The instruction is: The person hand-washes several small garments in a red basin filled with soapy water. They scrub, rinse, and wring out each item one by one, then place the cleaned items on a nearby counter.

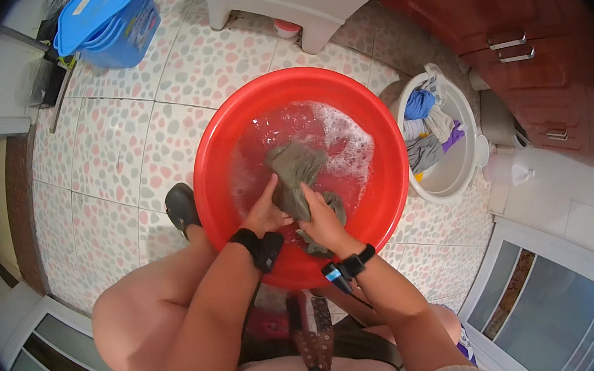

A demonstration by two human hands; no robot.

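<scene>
1. Head view: I saw the left hand (pixel 266 212) and right hand (pixel 322 222) both gripping a grey-green cloth (pixel 297 163).
2. That cloth lay mid-basin, inside the red basin (pixel 213 158); foam (pixel 349 143) floated toward two o'clock.
3. At three o'clock stood a white tub (pixel 461 161).

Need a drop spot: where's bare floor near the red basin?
Bare: tiled floor left of the red basin, between blue bucket and black shoe. Crowded: right, white tub of fabrics; in basin, left hand and right hand on grey-green cloth.
</scene>
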